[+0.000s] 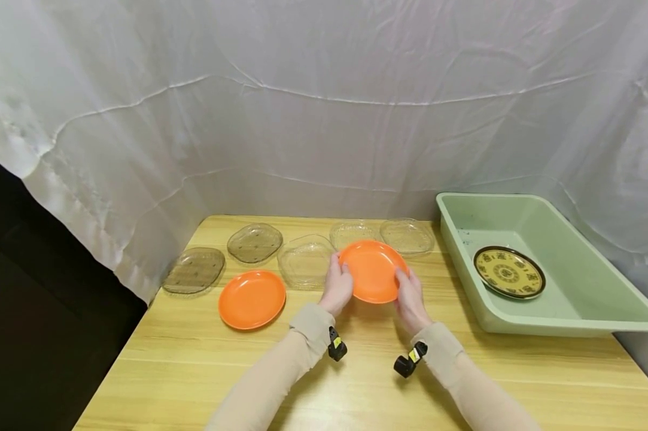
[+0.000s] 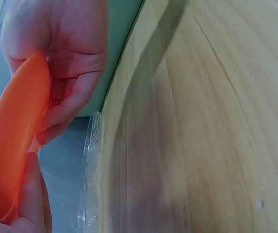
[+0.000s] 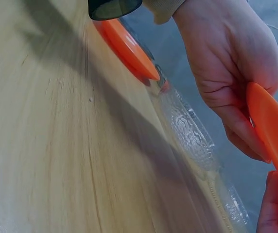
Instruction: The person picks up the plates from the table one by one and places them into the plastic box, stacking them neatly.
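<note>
An orange plate (image 1: 374, 272) is held up above the table, tilted, between both hands. My left hand (image 1: 337, 286) grips its left rim and my right hand (image 1: 410, 297) its right rim, thumbs on the upper face. In the left wrist view the plate (image 2: 12, 141) shows edge-on, raised over the wood. A second orange plate (image 1: 252, 299) lies on the table to the left. Just behind the hands sit a clear scalloped plate (image 1: 305, 261) and two more clear plates, one at the back middle (image 1: 350, 230) and one right of it (image 1: 407, 235).
A green basin (image 1: 517, 323) stands at the right, with a yellow patterned, dark-rimmed plate (image 1: 509, 272) leaning inside. Two brownish transparent plates, one at the far left (image 1: 194, 270) and one behind it (image 1: 255, 242), lie on the wooden table (image 1: 194, 371). Grey cloth (image 1: 313, 137) hangs behind.
</note>
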Tool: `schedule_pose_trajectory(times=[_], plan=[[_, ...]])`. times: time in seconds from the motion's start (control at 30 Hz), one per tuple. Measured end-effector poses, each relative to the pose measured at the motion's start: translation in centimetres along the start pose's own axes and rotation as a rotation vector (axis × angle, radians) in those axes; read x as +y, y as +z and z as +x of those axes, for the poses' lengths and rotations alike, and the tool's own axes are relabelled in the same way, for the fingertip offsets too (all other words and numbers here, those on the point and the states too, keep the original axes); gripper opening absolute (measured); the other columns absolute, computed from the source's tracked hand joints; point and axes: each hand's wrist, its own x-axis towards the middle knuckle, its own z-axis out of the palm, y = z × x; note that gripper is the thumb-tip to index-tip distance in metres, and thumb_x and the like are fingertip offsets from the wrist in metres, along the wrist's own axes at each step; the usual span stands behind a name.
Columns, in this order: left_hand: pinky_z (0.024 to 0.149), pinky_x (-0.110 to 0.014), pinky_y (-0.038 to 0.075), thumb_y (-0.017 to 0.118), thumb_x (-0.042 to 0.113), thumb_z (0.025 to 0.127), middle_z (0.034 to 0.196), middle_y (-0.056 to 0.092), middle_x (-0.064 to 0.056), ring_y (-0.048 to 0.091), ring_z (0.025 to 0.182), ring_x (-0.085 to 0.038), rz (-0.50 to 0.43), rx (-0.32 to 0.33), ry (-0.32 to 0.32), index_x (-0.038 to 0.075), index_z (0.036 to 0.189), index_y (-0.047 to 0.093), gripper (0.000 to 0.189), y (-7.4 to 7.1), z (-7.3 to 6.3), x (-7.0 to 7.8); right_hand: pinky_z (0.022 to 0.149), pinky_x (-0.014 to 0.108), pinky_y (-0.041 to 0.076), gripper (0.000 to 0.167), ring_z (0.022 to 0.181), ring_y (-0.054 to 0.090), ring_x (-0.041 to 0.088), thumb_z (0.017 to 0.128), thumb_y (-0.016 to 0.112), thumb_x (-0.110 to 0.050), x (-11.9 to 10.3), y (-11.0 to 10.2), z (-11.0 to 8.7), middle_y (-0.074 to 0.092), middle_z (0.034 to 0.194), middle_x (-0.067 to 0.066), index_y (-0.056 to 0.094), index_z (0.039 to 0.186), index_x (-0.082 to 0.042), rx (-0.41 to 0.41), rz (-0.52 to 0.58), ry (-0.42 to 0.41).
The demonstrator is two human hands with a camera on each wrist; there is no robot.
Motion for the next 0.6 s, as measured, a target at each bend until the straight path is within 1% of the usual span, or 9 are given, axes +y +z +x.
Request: schedule_pose_trajectory(times=[0.13, 0.23, 0.3, 0.47, 0.6], plan=[[0.126, -0.051, 0.028, 0.029, 0.012, 0.108, 0.160, 0.037, -0.021, 0.036, 0.149, -0.036, 0.009, -0.042, 0.001, 0.006, 0.152, 0.032, 0.045, 0.1, -0.1, -0.1, 0.073, 0.017, 0.060, 0.045, 0.079, 0.068, -0.001, 0.109, 0.034, -0.015, 0.1, -0.2, 0.0, 0.061, 0.107, -0.001, 0.033, 0.150, 0.003, 0.028, -0.041, 0.004], [0.127, -0.052, 0.025, 0.030, 0.012, 0.107, 0.161, 0.035, -0.021, 0.033, 0.150, -0.036, 0.017, -0.067, 0.000, 0.005, 0.153, 0.031, 0.046, 0.1, -0.2, -0.2, 0.072, 0.017, 0.060, 0.045, 0.078, 0.068, -0.001, 0.108, 0.034, -0.012, 0.2, -0.5, 0.0, 0.060, 0.112, 0.004, 0.033, 0.150, 0.003, 0.044, -0.066, 0.012], [0.127, -0.051, 0.025, 0.031, 0.013, 0.107, 0.160, 0.036, -0.021, 0.034, 0.150, -0.036, 0.026, -0.077, 0.000, 0.005, 0.152, 0.032, 0.046, 0.1, -0.2, -0.3, 0.071, 0.018, 0.060, 0.045, 0.077, 0.069, -0.001, 0.108, 0.033, -0.012, 0.1, -0.6, 0.0, 0.061, 0.110, 0.004, 0.033, 0.150, 0.004, 0.050, -0.076, 0.014], [0.126, -0.052, 0.028, 0.035, 0.016, 0.107, 0.156, 0.042, -0.022, 0.039, 0.147, -0.036, 0.065, -0.084, 0.020, 0.005, 0.148, 0.038, 0.043, 0.0, -0.2, -0.4, 0.070, 0.017, 0.060, 0.044, 0.076, 0.068, -0.001, 0.108, 0.033, -0.011, 0.0, -0.9, -0.1, 0.062, 0.104, 0.001, 0.033, 0.149, 0.005, 0.056, -0.079, 0.018], [0.123, -0.052, 0.032, 0.037, 0.022, 0.108, 0.150, 0.049, -0.019, 0.045, 0.142, -0.034, 0.108, -0.101, 0.030, 0.007, 0.143, 0.043, 0.039, -0.2, 0.0, -0.7, 0.070, 0.017, 0.060, 0.045, 0.075, 0.068, -0.001, 0.108, 0.033, -0.011, -0.1, -1.2, -0.1, 0.062, 0.105, 0.002, 0.033, 0.150, 0.004, 0.062, -0.093, 0.024]])
